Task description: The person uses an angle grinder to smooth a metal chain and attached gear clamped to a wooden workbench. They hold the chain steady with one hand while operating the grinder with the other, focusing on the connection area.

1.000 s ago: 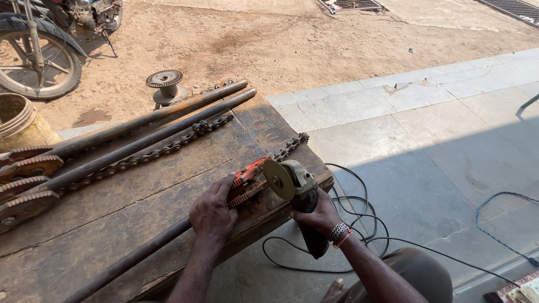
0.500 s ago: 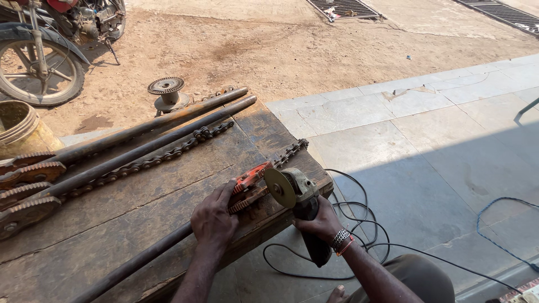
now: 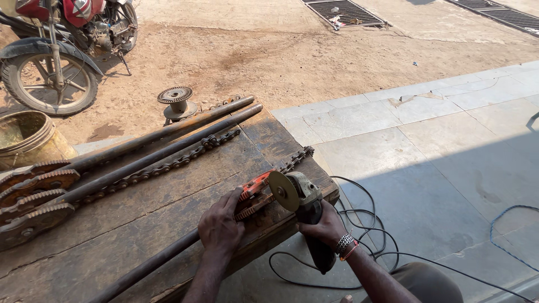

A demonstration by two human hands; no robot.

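Observation:
My right hand [image 3: 323, 227] grips the dark body of an angle grinder [image 3: 306, 207], whose round disc [image 3: 282, 191] stands upright against an orange-red metal part [image 3: 255, 185] at the front right corner of a worn wooden bench [image 3: 140, 224]. My left hand [image 3: 220, 227] presses flat on the bench, fingers on that part and on a rusty chain [image 3: 255, 206] beside it. The grinder's black cable [image 3: 359, 247] loops on the paved floor below.
Two long rusty rods [image 3: 163, 140], a heavy chain [image 3: 163, 165] and several sprockets [image 3: 33, 196] lie across the bench. Another rod [image 3: 146, 269] runs along its front. A round flanged part [image 3: 177, 101], a yellow drum [image 3: 28, 137] and a motorcycle [image 3: 56, 50] stand on the dirt behind.
The grinder disc has stayed against the orange part while both hands hold their places; the view has shifted slightly down and to the right.

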